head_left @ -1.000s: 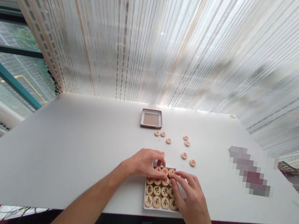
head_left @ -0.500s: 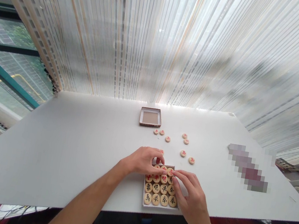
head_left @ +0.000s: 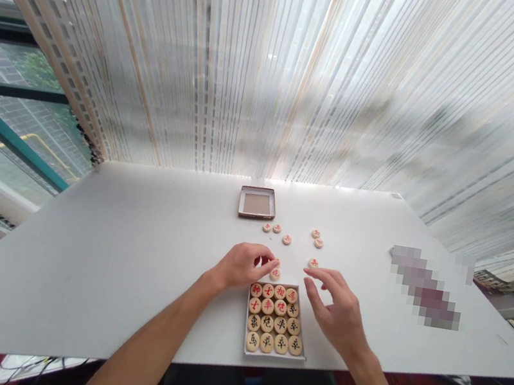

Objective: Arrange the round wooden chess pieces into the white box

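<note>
Box [head_left: 272, 354] between and just nearer than hands: four full rows of chess pieces [head_left: 272, 323] seated. Several loose pieces [head_left: 286, 239] remaining on table [head_left: 130, 250] beyond hands. Left hand [head_left: 240, 266] curled at one, grasp unclear; right hand [head_left: 336, 309] spread, empty.

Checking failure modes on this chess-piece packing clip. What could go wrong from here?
1. The box sits close to the near edge of the table; a push from either hand could slide it off.
2. The left hand curls beside a loose piece at the box rim; a fumble may drop it onto the packed rows.
3. The right hand is spread open near a second piece; a sweep might scatter it.
</note>
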Demonstrator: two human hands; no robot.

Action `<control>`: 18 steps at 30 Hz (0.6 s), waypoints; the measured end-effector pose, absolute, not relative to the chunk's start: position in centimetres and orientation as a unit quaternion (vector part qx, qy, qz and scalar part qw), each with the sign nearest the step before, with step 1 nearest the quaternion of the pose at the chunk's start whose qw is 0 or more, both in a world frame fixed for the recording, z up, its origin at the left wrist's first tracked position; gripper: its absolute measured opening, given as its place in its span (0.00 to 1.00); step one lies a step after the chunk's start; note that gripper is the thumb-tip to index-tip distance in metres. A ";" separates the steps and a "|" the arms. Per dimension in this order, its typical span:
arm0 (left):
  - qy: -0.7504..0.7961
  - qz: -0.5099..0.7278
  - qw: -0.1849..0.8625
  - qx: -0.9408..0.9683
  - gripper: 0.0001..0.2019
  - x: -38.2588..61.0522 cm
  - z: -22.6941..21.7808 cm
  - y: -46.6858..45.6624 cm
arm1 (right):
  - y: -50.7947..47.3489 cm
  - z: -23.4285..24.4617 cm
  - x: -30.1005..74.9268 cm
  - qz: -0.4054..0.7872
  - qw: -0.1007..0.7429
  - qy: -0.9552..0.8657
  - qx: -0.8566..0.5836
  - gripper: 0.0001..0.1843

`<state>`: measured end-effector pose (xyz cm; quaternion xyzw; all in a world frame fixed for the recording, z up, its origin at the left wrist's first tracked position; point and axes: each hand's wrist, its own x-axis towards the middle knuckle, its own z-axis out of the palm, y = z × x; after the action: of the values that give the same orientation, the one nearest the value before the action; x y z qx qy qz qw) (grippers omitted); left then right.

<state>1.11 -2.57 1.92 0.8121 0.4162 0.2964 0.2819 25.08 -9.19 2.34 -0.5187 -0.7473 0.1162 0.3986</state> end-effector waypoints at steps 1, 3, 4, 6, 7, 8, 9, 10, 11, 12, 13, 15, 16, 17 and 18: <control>0.422 0.301 0.273 0.810 0.12 1.0 1.8 -2.4 | -8.3 2.7 25.1 0.123 0.391 -0.753 -0.515 0.12; 0.433 0.305 0.251 0.810 0.12 0.9 1.7 -2.2 | -6.3 3.4 24.9 0.139 0.368 -0.770 -0.502 0.12; 0.438 0.305 0.240 0.811 0.11 0.8 1.6 -2.2 | -5.2 3.6 24.8 0.142 0.354 -0.780 -0.496 0.12; 0.444 0.300 0.223 0.815 0.09 0.7 1.4 -2.1 | -2.9 4.0 24.5 0.143 0.326 -0.800 -0.483 0.13; 0.445 0.297 0.218 0.816 0.09 0.7 1.3 -2.0 | -1.7 4.0 24.3 0.141 0.315 -0.804 -0.485 0.13; 0.447 0.294 0.215 0.817 0.09 0.6 1.3 -2.0 | -0.6 4.0 24.1 0.139 0.302 -0.807 -0.488 0.14; 0.449 0.292 0.213 0.817 0.09 0.6 1.3 -2.0 | 0.5 4.0 23.8 0.139 0.288 -0.810 -0.492 0.15; 0.451 0.290 0.211 0.817 0.09 0.6 1.3 -2.0 | 1.5 3.9 23.5 0.140 0.275 -0.812 -0.495 0.16; 0.452 0.289 0.209 0.817 0.09 0.6 1.3 -2.0 | 2.4 3.7 23.2 0.141 0.264 -0.814 -0.499 0.17; 0.453 0.289 0.207 0.818 0.09 0.6 1.3 -2.0 | 3.2 3.6 22.9 0.141 0.257 -0.814 -0.501 0.17; 0.453 0.287 0.206 0.818 0.09 0.6 1.4 -2.0 | 3.8 3.3 22.6 0.142 0.253 -0.814 -0.503 0.17; 0.453 0.286 0.204 0.819 0.09 0.6 1.4 -2.0 | 4.9 2.9 22.0 0.140 0.249 -0.815 -0.504 0.16; 0.453 0.284 0.205 0.820 0.09 0.6 1.5 -1.9 | 5.3 2.6 21.8 0.139 0.247 -0.817 -0.503 0.16; 0.454 0.283 0.207 0.819 0.09 0.5 1.5 -1.9 | 5.6 2.4 21.7 0.137 0.245 -0.820 -0.499 0.15; 0.455 0.281 0.209 0.819 0.09 0.5 1.5 -1.9 | 5.8 2.1 21.5 0.135 0.241 -0.824 -0.495 0.14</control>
<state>0.46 -1.87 1.53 0.8188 0.4548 0.2811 0.2090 21.53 5.78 2.14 -0.4950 -0.8238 0.1350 0.2411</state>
